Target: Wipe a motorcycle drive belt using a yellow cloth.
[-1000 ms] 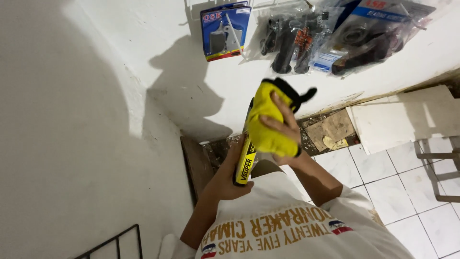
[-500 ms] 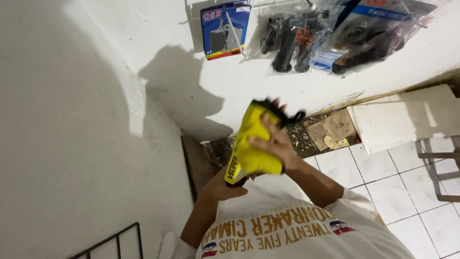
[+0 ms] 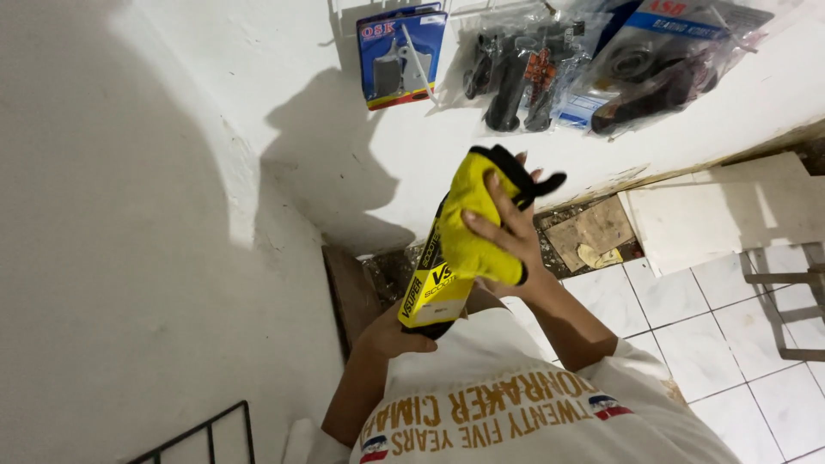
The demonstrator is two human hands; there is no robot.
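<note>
My left hand [image 3: 397, 337] grips the lower end of a long yellow and black box [image 3: 435, 290] and holds it tilted upward in front of my chest. My right hand [image 3: 509, 234] presses a yellow cloth [image 3: 474, 225] with a black edge against the upper part of the box, fingers spread over the cloth. The top of the box is hidden under the cloth. Both hands are raised over my white printed shirt [image 3: 516, 412].
On the white wall hang a blue blister card [image 3: 400, 57] and clear bags of black parts [image 3: 593, 69]. White boards [image 3: 713, 215] lean by rubble at the wall's foot. A metal frame [image 3: 786, 301] stands on white floor tiles; a black wire rack [image 3: 206, 434] sits lower left.
The cloth hand slid down along the box and then back up toward its top. The box stayed tilted, shifting slightly with the left hand.
</note>
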